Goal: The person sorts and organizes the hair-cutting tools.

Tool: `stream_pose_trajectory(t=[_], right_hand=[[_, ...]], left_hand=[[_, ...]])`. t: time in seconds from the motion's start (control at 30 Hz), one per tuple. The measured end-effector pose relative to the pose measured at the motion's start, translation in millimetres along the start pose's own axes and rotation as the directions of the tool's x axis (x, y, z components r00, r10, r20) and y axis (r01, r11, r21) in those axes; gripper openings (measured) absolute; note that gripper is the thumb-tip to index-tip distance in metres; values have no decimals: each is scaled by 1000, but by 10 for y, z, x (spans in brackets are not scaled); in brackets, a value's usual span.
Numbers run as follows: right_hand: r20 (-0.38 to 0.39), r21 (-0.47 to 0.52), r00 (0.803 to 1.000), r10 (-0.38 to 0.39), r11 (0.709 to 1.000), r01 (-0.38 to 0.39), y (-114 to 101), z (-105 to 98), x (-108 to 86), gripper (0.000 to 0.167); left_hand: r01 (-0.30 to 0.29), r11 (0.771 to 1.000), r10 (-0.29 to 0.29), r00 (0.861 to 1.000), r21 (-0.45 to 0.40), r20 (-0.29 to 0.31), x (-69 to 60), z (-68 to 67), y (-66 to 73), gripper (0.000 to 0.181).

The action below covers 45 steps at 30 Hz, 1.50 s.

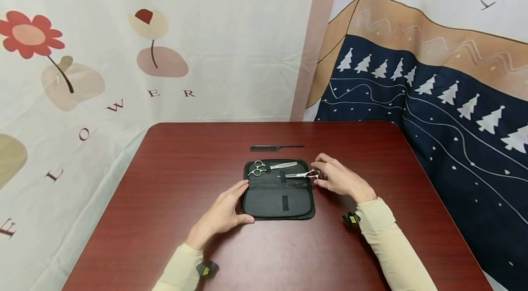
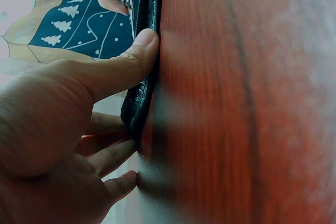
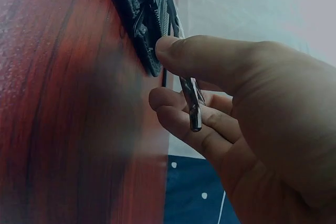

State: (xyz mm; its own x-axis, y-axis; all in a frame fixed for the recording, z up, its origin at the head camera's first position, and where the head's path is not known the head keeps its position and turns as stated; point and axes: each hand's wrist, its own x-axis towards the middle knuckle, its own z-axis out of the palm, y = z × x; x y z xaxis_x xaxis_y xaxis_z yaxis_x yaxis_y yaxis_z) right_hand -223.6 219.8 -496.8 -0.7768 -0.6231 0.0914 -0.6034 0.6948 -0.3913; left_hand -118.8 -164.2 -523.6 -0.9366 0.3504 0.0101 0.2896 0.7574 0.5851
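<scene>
An open black zip case [image 1: 264,200] lies flat on the table. My left hand [image 1: 222,212] grips its near left corner, thumb on the near edge and fingers along the left side. A pair of silver scissors [image 1: 296,175] lies across the upper part of the case, blades pointing left by a small black strap. My right hand [image 1: 341,179] holds these scissors by the handles, which stick out past the case's right edge; in the right wrist view a shiny handle end [image 3: 194,116] shows between thumb and fingers. Thinning scissors [image 1: 283,165] lie above them, handles to the left.
Beyond the case a black tail comb [image 1: 265,148] lies on the reddish-brown table [image 1: 173,153], its thin tail pointing right. Printed fabric [image 1: 247,52] hangs behind the table, and a navy tree-patterned cloth [image 1: 437,112] hangs at the right.
</scene>
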Motion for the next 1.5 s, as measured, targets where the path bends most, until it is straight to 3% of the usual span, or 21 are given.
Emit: stream_pose_trajectory(t=[0.4,0.93,1.5], right_hand=[[34,-40,998,-48,998,49,-3,50,119,42],[99,-46,994,-35,998,40,-69,62,228,46],[124,-75,991,-56,995,65,-99,91,319,38]], left_hand=[[3,1000,-3,1000,6,-1,5,-6,14,103],[1,1000,-1,1000,-8,3,14,17,-2,103],[-5,1000,5,1000,4,0,10,20,-1,103]])
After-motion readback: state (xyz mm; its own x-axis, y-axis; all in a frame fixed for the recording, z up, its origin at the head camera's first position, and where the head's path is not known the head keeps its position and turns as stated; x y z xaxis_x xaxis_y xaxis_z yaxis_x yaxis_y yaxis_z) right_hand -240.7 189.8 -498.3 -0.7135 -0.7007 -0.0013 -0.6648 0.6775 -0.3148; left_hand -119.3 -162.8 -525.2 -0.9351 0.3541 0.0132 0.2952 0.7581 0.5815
